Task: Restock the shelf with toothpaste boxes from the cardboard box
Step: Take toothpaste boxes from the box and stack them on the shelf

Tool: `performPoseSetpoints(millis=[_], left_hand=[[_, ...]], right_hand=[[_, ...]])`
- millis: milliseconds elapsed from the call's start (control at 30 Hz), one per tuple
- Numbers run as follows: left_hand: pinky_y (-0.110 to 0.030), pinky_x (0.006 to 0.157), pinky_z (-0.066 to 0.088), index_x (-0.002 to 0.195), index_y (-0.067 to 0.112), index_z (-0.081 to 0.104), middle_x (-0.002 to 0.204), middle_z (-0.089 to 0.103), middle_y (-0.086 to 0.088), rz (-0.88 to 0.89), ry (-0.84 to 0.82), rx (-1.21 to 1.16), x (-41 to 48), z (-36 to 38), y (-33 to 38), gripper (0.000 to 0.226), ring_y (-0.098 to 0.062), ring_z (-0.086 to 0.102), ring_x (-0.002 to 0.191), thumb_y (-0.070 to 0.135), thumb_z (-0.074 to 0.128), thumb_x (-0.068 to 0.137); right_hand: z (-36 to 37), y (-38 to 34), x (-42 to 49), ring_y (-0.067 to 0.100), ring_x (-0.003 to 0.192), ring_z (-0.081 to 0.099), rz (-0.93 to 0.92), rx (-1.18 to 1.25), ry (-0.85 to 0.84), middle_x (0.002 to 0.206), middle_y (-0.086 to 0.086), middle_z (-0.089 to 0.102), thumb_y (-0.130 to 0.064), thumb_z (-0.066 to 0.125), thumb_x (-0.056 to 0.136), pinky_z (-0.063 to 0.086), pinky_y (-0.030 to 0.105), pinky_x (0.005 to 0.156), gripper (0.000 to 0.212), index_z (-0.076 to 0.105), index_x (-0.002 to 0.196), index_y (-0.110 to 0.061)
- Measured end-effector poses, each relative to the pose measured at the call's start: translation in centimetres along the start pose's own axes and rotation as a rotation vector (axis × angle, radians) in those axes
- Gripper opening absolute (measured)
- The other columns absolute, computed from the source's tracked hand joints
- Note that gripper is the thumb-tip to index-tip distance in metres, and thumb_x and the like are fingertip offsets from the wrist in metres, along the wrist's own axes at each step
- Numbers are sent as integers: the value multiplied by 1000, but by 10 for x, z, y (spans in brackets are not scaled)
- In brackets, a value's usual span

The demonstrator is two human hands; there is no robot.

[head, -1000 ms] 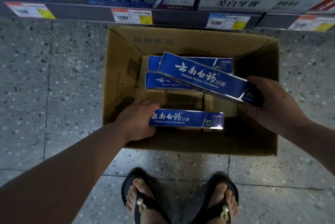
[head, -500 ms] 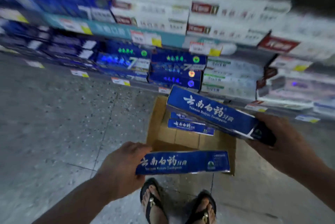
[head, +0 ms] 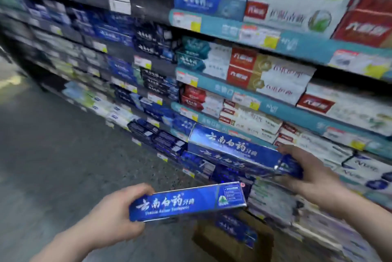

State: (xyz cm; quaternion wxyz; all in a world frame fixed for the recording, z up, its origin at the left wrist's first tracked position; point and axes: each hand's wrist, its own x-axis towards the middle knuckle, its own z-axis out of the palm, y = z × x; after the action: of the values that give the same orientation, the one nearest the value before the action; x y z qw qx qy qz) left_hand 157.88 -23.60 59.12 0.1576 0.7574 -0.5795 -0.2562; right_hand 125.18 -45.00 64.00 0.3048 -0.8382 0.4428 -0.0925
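Observation:
My left hand (head: 114, 217) grips the left end of one blue toothpaste box (head: 186, 203), held level in front of me. My right hand (head: 314, 174) grips the right end of a second blue toothpaste box (head: 231, 151), raised higher and close to the lower shelves (head: 275, 111); it looks like two stacked boxes, but blur hides the split. The cardboard box (head: 229, 242) sits on the floor below my hands, with more blue boxes (head: 237, 230) inside.
Tiered shelves packed with blue, white and red toothpaste boxes fill the right and top of the view, with price tags (head: 194, 22) along their edges. Grey speckled floor (head: 63, 155) stretches to the left. The picture is motion-blurred.
Both hands lifted their boxes up out of the cardboard box toward the shelves. My view swung up from the floor to the shelving, and my feet left the frame.

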Motion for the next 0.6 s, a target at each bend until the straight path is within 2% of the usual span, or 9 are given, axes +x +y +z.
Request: performPoseSetpoints(millis=[133,200,300,400,500,600], left_hand=[[-26,73,52,93,44,52,87,64,20,-58,116,-39,-36,-73,-7,44,-2,60,76,34,56,50],[-26,72,52,94,44,52,86,65,19,-77,152,-45,-52,-107,-17,45,-4,60,73,35,58,50],[-27,70,53,95,43,52,82,68,14,-94,191,-76,-72,-158,-45,46,-9,62,69,33,62,51],[-24,67,53,96,42,53,83,69,12,-97,215,-107,-85,-210,-81,47,-10,63,69,29,66,52],[-23,69,52,95,42,54,86,69,13,-94,247,-127,-96,-260,-121,47,-8,64,73,24,67,54],[-20,65,51,90,39,57,86,68,11,-99,267,-140,-105,-306,-159,40,-6,62,70,23,65,54]], right_hand=[[-22,-77,24,12,95,56,-115,-21,16,112,-5,56,-41,67,63,40,24,80,57,44,114,-34],[-26,-114,37,13,97,57,-161,-17,11,113,-8,56,-50,63,58,44,29,84,58,43,112,-40],[-21,-169,58,11,97,59,-216,2,-10,113,-13,55,-46,66,64,49,36,87,46,40,101,-53],[-7,-228,82,7,95,59,-235,-7,4,113,-14,56,-50,66,62,48,30,82,55,42,112,-46],[13,-287,109,10,93,58,-261,-19,8,114,-8,56,-35,72,72,44,26,78,52,43,115,-38],[34,-339,130,15,86,60,-285,1,49,114,-4,59,-28,74,72,47,33,80,52,47,116,-35]])
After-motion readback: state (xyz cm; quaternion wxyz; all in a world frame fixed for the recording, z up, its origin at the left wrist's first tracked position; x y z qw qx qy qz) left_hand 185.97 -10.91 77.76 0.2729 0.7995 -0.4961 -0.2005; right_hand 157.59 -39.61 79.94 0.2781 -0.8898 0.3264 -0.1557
